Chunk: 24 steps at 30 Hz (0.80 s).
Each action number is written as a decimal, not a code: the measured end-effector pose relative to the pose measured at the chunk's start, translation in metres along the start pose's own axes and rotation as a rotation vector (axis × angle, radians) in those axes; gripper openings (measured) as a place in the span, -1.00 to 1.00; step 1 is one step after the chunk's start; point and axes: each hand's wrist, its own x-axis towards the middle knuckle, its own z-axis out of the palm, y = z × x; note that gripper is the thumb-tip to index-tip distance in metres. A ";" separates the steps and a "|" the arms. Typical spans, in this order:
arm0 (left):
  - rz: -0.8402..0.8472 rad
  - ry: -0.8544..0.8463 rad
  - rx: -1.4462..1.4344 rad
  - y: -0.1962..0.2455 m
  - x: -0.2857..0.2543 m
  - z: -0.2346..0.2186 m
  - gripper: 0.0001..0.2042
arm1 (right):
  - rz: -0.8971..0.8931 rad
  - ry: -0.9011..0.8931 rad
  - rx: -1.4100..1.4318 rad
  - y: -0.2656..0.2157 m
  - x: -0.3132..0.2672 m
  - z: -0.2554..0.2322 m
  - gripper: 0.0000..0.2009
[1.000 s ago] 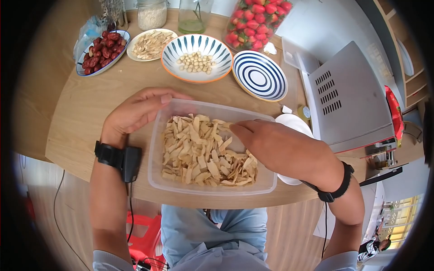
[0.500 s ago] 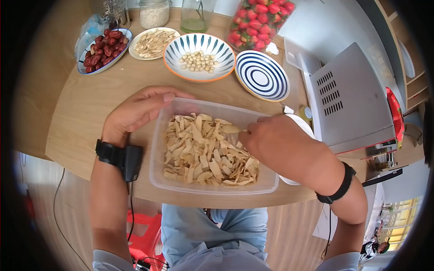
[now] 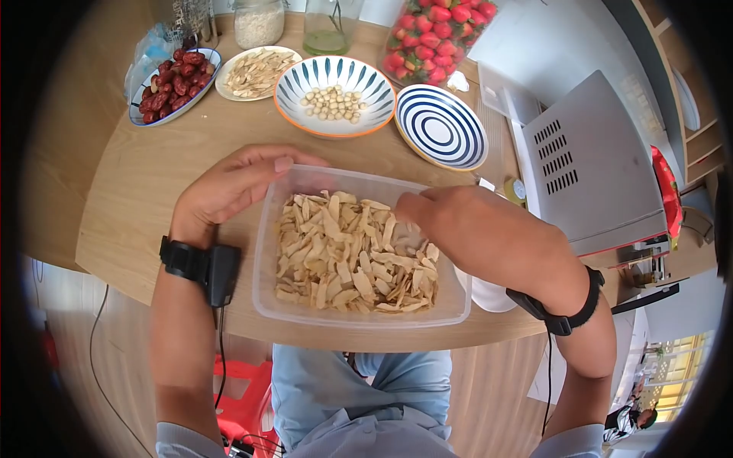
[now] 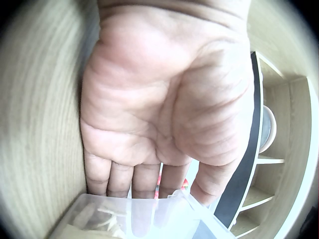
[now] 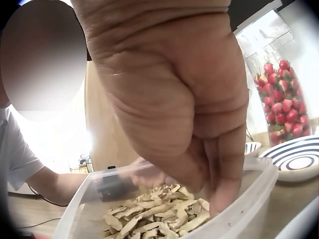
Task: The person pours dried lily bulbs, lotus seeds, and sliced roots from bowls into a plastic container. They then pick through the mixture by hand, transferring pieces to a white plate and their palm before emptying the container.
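Observation:
A clear plastic box (image 3: 263, 298) holds a heap of pale yellow dried slices (image 3: 336, 259). My left hand (image 3: 233, 183) rests at its far left corner, thumb tip by the rim. In the left wrist view the fingers (image 4: 144, 179) reach straight along the outside of the wall, showing partly through it. My right hand (image 3: 466, 229) reaches over the right side with its fingers pointing down into the box. In the right wrist view those fingertips (image 5: 222, 201) are beside the slices, with no slice visible between them. A bare patch of box bottom shows near them.
Along the back stand a bowl of red dates (image 3: 179, 88), a plate of thin slices (image 3: 256, 74), a bowl of round pale seeds (image 3: 334, 103), a blue-ringed plate (image 3: 440, 128) and a container of strawberries (image 3: 435, 42). A grey appliance (image 3: 595, 164) stands at right.
My right hand dipped toward a slice at the box's right side, then shifted slightly, and the slice no longer shows at its fingertips. The left hand and the box have stayed in place.

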 end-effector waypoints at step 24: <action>0.000 -0.010 -0.006 -0.001 0.000 -0.001 -0.48 | -0.134 0.132 0.182 0.008 0.001 0.033 -0.59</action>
